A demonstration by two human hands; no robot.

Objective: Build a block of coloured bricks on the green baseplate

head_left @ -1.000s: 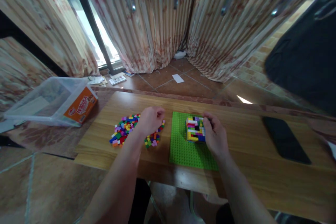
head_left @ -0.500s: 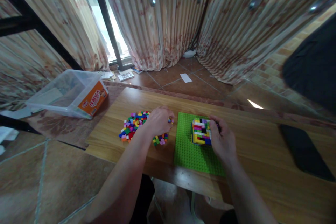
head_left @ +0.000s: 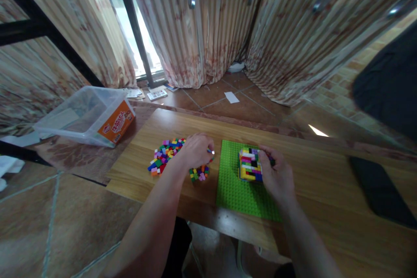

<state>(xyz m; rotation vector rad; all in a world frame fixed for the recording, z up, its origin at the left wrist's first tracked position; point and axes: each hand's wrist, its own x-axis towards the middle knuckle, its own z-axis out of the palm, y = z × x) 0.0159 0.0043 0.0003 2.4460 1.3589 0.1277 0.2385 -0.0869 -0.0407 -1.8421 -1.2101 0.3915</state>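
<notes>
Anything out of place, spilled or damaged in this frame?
A loose white sheet lies alone on the tiled floor near the curtains, as if dropped. The loose bricks sit in heaps on the table; no damage is visible.

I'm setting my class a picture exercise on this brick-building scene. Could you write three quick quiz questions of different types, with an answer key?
1. Multiple choice: The person's right grip is on
A) a curtain
B) the multicoloured brick build
C) a sheet of paper

2. True or false: The loose bricks lie on the wooden table, left of the green baseplate.

3. Fill in: The label on the clear plastic tub has an ___ background.

Key: 1. B; 2. True; 3. orange
</notes>
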